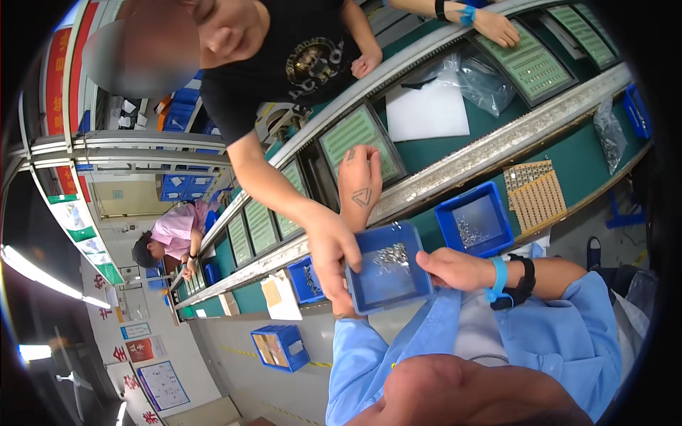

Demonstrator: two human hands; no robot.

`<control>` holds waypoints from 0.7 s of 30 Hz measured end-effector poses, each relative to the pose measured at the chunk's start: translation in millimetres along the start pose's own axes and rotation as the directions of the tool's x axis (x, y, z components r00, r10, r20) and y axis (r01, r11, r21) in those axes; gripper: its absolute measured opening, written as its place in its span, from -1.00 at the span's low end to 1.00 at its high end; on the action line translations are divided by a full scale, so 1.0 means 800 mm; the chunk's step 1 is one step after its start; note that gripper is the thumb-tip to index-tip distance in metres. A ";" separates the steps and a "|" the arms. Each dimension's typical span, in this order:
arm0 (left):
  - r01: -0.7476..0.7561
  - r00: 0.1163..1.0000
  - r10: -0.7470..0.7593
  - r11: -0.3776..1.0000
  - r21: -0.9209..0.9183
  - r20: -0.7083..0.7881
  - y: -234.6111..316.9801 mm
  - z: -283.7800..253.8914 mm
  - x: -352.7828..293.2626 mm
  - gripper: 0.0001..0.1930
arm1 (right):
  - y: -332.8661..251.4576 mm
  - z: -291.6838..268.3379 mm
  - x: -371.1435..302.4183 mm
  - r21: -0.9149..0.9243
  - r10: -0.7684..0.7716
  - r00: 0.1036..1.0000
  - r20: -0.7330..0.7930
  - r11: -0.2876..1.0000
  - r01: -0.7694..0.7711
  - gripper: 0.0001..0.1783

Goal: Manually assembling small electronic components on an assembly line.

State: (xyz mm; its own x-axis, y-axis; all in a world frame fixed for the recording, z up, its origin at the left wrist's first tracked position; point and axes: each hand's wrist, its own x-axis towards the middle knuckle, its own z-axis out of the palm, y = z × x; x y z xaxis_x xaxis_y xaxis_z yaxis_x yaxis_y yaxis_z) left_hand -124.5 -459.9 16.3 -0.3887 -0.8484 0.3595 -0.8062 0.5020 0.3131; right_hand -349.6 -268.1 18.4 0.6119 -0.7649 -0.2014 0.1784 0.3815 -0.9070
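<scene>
My right hand (455, 270), a blue band on its wrist, grips the right rim of a blue plastic bin (387, 292). Small silvery metal parts (393, 257) lie inside the bin. A co-worker's hand (331, 245) holds the bin's left side, thumb over the rim. Behind the bin and that hand, my left arm reaches up to the line. My left hand (361, 177) is closed, fingers curled over a framed green board (339, 144) dotted with small parts. Whatever those fingers hold, if anything, is hidden.
Another blue bin (474, 219) of metal parts stands at the bench edge, beside a tan perforated sheet (534, 196). White foam (426, 113) and a clear plastic bag (486, 84) lie on the line. Another person's hand (497, 28) touches a farther green board. A blue crate (280, 348) sits on the floor.
</scene>
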 end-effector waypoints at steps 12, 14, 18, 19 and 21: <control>0.035 0.999 -0.033 0.998 0.055 -0.041 -0.011 -0.006 0.013 -0.91 | -0.102 -0.024 0.069 -0.392 -0.342 0.931 -0.127 0.879 0.270 -0.45; -0.003 1.000 0.003 1.000 0.027 0.007 -0.009 0.013 0.027 -0.91 | -0.114 -0.030 0.100 -0.346 -0.368 0.908 -0.200 0.894 0.286 -0.44; -0.129 0.979 0.119 0.990 0.055 0.164 -0.022 0.019 0.048 -0.91 | -0.132 -0.053 0.101 -0.300 -0.326 0.931 -0.162 0.916 0.268 -0.44; -0.169 0.974 0.158 0.984 0.060 0.161 -0.019 0.022 0.051 -0.90 | -0.124 -0.060 0.090 -0.334 -0.308 0.941 -0.143 0.910 0.247 -0.44; -0.209 0.967 0.195 0.975 0.071 0.163 -0.018 0.029 0.059 -0.90 | -0.106 -0.074 0.069 -0.346 -0.307 0.942 -0.135 0.905 0.246 -0.45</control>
State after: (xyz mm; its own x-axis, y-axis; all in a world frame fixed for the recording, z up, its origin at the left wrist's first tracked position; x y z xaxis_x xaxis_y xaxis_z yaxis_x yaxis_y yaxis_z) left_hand -141.6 -510.8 8.3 -0.6060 -0.7500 0.2652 -0.7369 0.6548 0.1680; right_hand -376.2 -373.1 62.1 0.4175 -0.9078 0.0392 0.0449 -0.0225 -0.9987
